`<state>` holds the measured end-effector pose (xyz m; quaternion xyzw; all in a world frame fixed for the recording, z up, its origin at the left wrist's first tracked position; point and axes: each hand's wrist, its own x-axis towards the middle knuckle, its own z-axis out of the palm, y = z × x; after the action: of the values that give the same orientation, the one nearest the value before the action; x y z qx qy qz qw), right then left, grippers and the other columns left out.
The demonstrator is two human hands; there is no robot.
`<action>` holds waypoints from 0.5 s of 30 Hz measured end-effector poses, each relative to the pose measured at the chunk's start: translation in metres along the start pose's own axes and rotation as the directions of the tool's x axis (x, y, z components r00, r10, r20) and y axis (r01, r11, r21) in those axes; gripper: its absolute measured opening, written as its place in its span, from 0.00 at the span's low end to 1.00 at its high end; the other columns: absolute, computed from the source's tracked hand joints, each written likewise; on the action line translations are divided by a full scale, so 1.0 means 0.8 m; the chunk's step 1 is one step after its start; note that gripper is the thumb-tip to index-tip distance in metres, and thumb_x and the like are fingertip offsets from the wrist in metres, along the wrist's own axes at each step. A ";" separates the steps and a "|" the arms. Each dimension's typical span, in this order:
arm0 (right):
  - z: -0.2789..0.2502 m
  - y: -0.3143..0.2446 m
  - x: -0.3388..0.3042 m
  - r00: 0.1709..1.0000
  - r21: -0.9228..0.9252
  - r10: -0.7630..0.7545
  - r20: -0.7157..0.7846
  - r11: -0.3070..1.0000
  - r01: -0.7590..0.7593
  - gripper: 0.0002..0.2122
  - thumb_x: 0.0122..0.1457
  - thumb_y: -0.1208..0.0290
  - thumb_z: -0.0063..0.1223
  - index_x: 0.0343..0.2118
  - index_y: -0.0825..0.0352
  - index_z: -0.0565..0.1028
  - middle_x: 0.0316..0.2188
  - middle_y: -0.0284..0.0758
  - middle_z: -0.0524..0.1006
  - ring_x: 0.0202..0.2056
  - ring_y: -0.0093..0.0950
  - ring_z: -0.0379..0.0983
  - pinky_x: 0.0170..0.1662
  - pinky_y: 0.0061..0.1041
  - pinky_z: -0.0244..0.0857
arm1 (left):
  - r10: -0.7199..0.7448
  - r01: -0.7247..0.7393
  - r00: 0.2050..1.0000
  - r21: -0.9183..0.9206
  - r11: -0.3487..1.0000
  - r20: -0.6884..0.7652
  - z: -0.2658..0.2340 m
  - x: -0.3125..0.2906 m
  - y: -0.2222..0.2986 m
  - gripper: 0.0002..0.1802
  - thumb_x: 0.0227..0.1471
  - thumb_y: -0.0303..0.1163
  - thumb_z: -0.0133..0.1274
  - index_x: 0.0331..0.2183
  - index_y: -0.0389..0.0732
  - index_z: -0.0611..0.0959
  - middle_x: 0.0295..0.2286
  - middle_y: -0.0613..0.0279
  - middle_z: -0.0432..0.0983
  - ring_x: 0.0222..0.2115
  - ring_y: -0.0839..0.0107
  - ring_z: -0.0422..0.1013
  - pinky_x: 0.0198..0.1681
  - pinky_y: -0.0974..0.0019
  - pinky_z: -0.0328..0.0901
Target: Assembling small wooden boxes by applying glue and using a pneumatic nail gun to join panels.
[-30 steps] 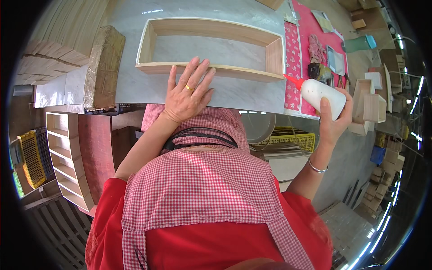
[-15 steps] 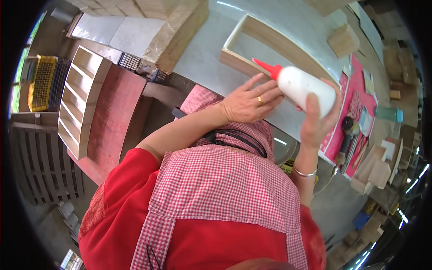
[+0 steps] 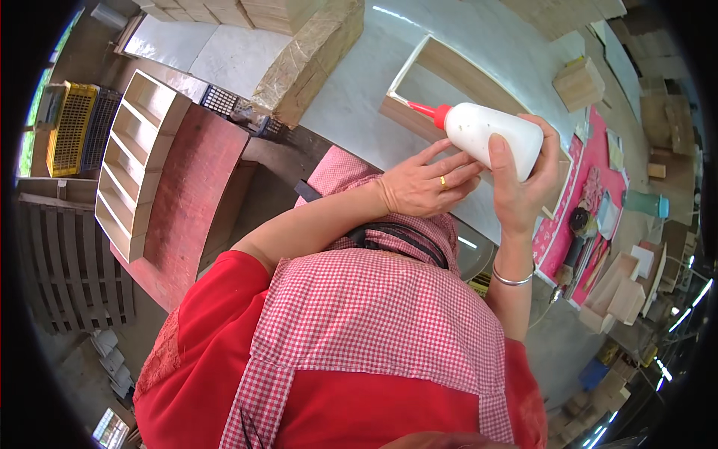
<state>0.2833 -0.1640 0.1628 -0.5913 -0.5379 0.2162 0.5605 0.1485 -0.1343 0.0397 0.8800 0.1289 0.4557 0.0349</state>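
My right hand (image 3: 532,176) is wrapped round a white squeeze bottle (image 3: 490,135) with a red pointed nozzle. The bottle lies almost level, its nozzle aimed left at the near-left corner of a rectangular wooden frame (image 3: 516,93) on the grey table. The nozzle tip is at or just above that corner; contact is hard to tell. Just below the bottle is my left hand (image 3: 430,183), fingers extended and a little apart, with nothing held. Its fingertips come close to the bottle's underside. The bottle and my right hand hide part of the frame's near side.
On the left, a wooden tray with several compartments (image 3: 134,176) rests on a reddish board (image 3: 198,179). A wrapped wooden stack (image 3: 307,63) stands at the table's far left. Right of the frame are a pink cloth (image 3: 557,232) with tools, a teal bottle (image 3: 647,203) and a wood block (image 3: 580,84).
The bottle has shifted left and levelled out, bringing its nozzle to the frame's corner. My left hand has moved slightly lower and right. The whole view has shifted a little.
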 end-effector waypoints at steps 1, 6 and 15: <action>-0.007 -0.002 -0.002 1.000 -0.018 0.004 -0.003 1.000 -0.004 0.23 0.52 0.67 0.67 0.47 0.70 0.68 0.40 0.36 0.72 0.39 0.24 0.71 0.40 0.23 0.68 | 0.002 -0.002 1.000 -0.002 1.000 -0.019 0.000 0.000 0.001 0.16 0.43 0.35 0.58 0.37 0.43 0.83 0.51 0.60 0.72 0.56 0.65 0.66 0.62 0.50 0.56; -0.044 0.004 -0.013 0.999 -0.138 -0.007 -0.040 0.990 0.002 0.23 0.52 0.68 0.67 0.46 0.70 0.69 0.40 0.35 0.72 0.39 0.23 0.71 0.40 0.23 0.67 | 0.027 -0.028 0.998 0.004 1.000 0.051 -0.002 -0.002 0.000 0.18 0.42 0.36 0.62 0.39 0.45 0.82 0.51 0.62 0.72 0.53 0.65 0.68 0.61 0.50 0.56; -0.113 0.005 -0.045 0.987 -0.131 0.073 -0.143 0.987 -0.092 0.23 0.52 0.67 0.67 0.47 0.70 0.69 0.40 0.35 0.73 0.39 0.23 0.71 0.42 0.22 0.67 | 0.025 -0.026 0.989 0.003 1.000 0.146 -0.003 0.000 0.000 0.19 0.42 0.36 0.62 0.40 0.48 0.82 0.50 0.64 0.72 0.52 0.67 0.69 0.61 0.52 0.56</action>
<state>0.3509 -0.2341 0.1719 -0.6637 -0.4866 0.1606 0.5449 0.1468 -0.1346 0.0411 0.9127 0.1158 0.3903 0.0363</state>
